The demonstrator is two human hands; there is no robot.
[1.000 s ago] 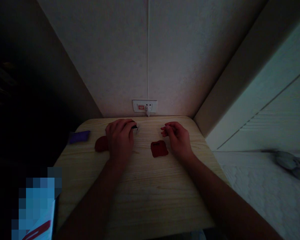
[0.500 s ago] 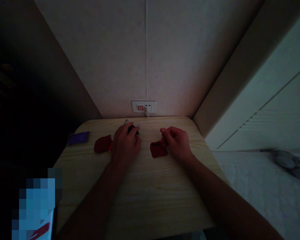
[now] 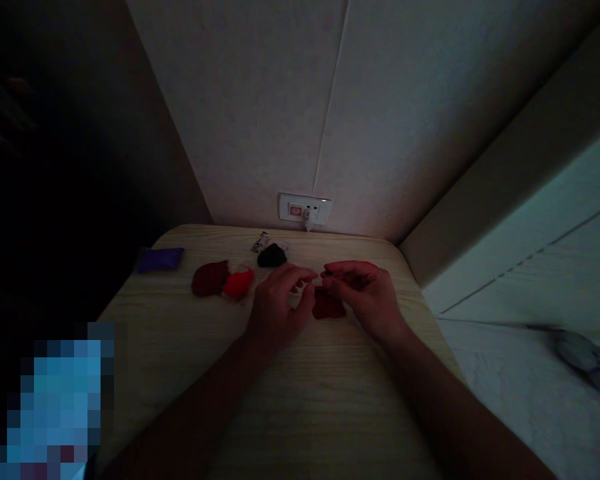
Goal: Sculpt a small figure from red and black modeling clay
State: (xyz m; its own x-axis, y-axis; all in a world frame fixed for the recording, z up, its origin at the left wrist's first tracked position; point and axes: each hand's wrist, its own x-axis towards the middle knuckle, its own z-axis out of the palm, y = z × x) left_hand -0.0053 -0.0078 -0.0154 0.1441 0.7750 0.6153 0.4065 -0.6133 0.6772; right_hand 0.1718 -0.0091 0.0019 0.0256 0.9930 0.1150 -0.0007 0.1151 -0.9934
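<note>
My right hand [image 3: 367, 293] pinches a small dark piece [image 3: 329, 273] that looks like black modelling clay. Below its fingertips lies a flat dark red clay piece [image 3: 329, 305], partly covered by the hand. A bit of bright red [image 3: 370, 265] shows behind the knuckles. My left hand [image 3: 281, 303] faces it just to the left, fingers curved and apart from the thumb, with nothing visible in them. Behind the left hand sits a black clay lump [image 3: 272, 256] by a printed wrapper [image 3: 261, 243]. Further left, a rounded dark red piece [image 3: 210, 278] touches a bright red lump [image 3: 239, 284].
A purple packet [image 3: 160, 260] lies at the left edge of the wooden tabletop [image 3: 300, 400]. The wall behind carries a socket [image 3: 304, 209] with a plug in it. A lit, pixelated screen [image 3: 65, 393] is at lower left. A pale cabinet panel [image 3: 540, 253] stands on the right.
My left hand has left the black lump and moved right, close to my right hand. The black and bright red lumps are now uncovered. A small dark piece now shows at my right fingertips.
</note>
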